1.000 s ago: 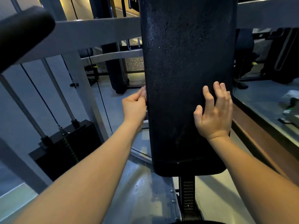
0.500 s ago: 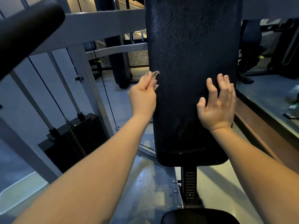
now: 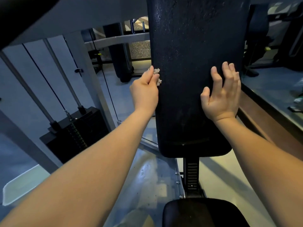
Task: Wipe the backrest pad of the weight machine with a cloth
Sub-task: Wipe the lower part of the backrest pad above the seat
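The tall black backrest pad (image 3: 195,66) stands upright in the middle of the view, its textured face toward me. My left hand (image 3: 145,90) is closed around a small crumpled pale cloth (image 3: 157,76) and presses it against the pad's left edge at mid height. Only bits of the cloth show past my fingers. My right hand (image 3: 221,94) lies flat on the right side of the pad's face, fingers spread and pointing up, with nothing in it.
A black seat pad (image 3: 201,212) sits below, joined by a notched black post (image 3: 191,176). A black weight stack (image 3: 77,133) with guide rods and cables stands at the left behind grey frame bars. A brown ledge (image 3: 268,122) runs along the right.
My left hand has come round from the pad's side edge onto its front edge, and the cloth now shows. The view has tilted down, bringing the seat pad into sight. The right hand stays put.
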The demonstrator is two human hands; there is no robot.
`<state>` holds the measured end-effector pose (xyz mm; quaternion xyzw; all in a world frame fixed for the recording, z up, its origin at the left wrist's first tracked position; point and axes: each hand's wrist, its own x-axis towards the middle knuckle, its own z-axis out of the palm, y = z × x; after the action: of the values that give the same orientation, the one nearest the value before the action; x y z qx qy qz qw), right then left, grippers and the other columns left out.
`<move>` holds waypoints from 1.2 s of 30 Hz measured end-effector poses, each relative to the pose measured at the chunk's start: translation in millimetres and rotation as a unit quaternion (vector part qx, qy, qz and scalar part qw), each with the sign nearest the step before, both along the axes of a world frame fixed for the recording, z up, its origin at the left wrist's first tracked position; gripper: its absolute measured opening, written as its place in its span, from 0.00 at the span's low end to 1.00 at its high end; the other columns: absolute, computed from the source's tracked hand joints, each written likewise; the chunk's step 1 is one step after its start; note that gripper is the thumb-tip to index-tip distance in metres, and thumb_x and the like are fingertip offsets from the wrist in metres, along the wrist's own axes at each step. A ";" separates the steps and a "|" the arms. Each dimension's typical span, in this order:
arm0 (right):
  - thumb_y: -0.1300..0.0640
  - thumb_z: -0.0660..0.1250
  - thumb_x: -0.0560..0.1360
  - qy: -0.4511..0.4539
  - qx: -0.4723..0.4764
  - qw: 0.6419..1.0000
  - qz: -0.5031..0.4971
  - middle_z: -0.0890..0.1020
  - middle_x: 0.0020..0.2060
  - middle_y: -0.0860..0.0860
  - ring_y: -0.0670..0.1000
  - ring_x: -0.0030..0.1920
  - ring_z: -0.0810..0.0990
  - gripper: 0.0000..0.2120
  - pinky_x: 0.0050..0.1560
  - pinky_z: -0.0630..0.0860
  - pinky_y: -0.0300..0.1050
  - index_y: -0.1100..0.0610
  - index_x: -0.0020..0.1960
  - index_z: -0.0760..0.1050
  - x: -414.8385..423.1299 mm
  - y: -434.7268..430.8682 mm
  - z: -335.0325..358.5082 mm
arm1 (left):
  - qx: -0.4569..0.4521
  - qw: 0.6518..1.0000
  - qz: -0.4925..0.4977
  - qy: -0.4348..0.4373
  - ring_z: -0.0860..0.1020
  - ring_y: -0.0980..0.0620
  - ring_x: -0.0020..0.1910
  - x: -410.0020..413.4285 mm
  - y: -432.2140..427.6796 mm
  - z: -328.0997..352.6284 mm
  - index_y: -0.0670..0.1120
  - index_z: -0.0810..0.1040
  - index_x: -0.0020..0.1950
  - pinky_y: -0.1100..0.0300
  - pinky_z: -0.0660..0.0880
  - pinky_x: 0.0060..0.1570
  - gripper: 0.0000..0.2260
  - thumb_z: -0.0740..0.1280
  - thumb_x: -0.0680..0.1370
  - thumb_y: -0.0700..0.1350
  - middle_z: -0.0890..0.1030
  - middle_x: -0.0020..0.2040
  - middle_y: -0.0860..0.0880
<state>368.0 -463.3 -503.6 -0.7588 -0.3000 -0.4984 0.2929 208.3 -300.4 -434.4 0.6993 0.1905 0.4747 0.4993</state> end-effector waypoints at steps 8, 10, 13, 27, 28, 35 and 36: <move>0.52 0.60 0.79 0.006 -0.003 1.000 -0.011 0.64 0.78 0.61 0.63 0.80 0.59 0.29 0.81 0.50 0.57 0.57 0.78 0.63 -1.8 0.6 -2.2 | -0.025 0.990 -0.011 0.137 0.72 0.82 0.44 -43.5 -15.3 -102.2 0.45 0.83 0.62 0.76 0.68 0.55 0.11 0.70 0.80 0.43 0.82 0.54 0.60; 0.52 0.61 0.79 -0.001 0.001 1.000 -0.010 0.65 0.78 0.62 0.63 0.80 0.59 0.28 0.81 0.51 0.57 0.57 0.78 0.64 -1.0 0.2 -2.6 | -0.025 0.990 -0.033 0.135 0.77 0.73 0.42 -43.9 -1.6 -86.2 0.48 0.86 0.57 0.67 0.77 0.54 0.08 0.69 0.80 0.43 0.85 0.43 0.59; 0.52 0.61 0.79 0.000 0.001 1.000 -0.009 0.65 0.78 0.61 0.63 0.80 0.59 0.28 0.81 0.52 0.58 0.57 0.78 0.64 -0.2 0.0 -1.7 | -0.095 0.994 -0.021 0.052 0.84 0.55 0.50 -27.3 21.8 -53.9 0.46 0.84 0.59 0.56 0.80 0.58 0.09 0.67 0.82 0.45 0.87 0.46 0.49; 0.52 0.62 0.78 0.006 -0.002 1.000 -0.005 0.66 0.77 0.62 0.63 0.80 0.60 0.29 0.81 0.54 0.59 0.58 0.77 0.65 -0.2 -1.2 -0.6 | -0.049 0.991 -0.035 0.116 0.80 0.55 0.47 -26.7 16.0 -76.1 0.51 0.85 0.53 0.57 0.77 0.54 0.11 0.63 0.83 0.43 0.83 0.47 0.53; 0.51 0.61 0.78 0.011 -0.006 1.000 -0.007 0.66 0.77 0.62 0.63 0.80 0.60 0.29 0.81 0.53 0.59 0.58 0.77 0.65 -0.3 -1.0 -0.3 | -0.051 0.993 -0.036 0.098 0.81 0.57 0.51 -23.4 13.9 -67.4 0.51 0.84 0.58 0.59 0.76 0.57 0.12 0.62 0.84 0.43 0.84 0.51 0.54; 0.49 0.57 0.79 0.055 -0.056 0.997 -0.025 0.64 0.77 0.63 0.63 0.80 0.56 0.30 0.80 0.47 0.59 0.58 0.78 0.59 -1.5 -2.7 4.0 | 0.103 0.964 -0.030 0.241 0.77 0.53 0.64 -51.1 -7.6 -122.1 0.49 0.71 0.76 0.70 0.69 0.60 0.18 0.59 0.85 0.43 0.81 0.63 0.52; 0.49 0.57 0.79 0.064 -0.063 0.996 -0.025 0.63 0.77 0.63 0.62 0.80 0.54 0.30 0.80 0.46 0.59 0.57 0.78 0.58 -2.9 -3.1 4.8 | 0.122 0.954 -0.032 0.271 0.78 0.50 0.64 -58.2 -8.4 -129.4 0.48 0.71 0.76 0.67 0.69 0.60 0.19 0.59 0.85 0.44 0.81 0.63 0.48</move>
<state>365.1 -466.4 -498.8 -0.8133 -0.2926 -0.4359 0.2509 150.1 -308.9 -563.9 0.8629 0.2372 0.2704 0.3550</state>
